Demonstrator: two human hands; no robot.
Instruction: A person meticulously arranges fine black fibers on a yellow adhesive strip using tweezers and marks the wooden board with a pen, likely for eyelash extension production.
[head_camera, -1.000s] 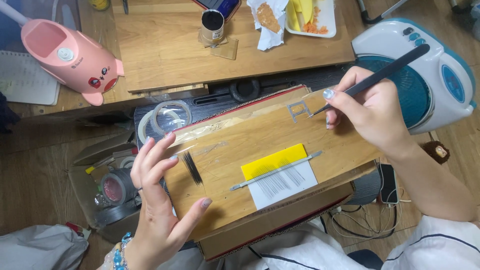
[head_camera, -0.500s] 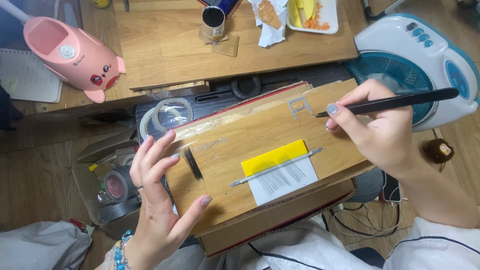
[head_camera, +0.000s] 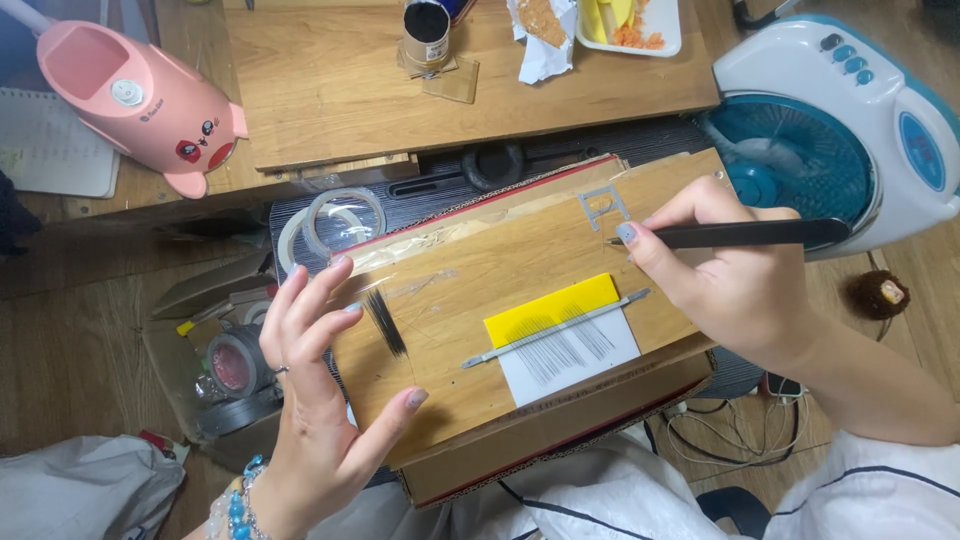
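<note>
Right hand (head_camera: 730, 275), pinching the black tweezers (head_camera: 740, 234), has swung them flat above the lash strip (head_camera: 385, 322), while open left hand (head_camera: 320, 400) steadies the wooden board (head_camera: 520, 300).

Black tweezers (head_camera: 745, 234): slim, lying near level, tips pointing left over the board's upper right part.
Wooden board (head_camera: 500, 290): flat, tilted, resting on a cardboard box.
Black lash tuft (head_camera: 386, 322): thin fan of fibres stuck near the board's left edge.
</note>
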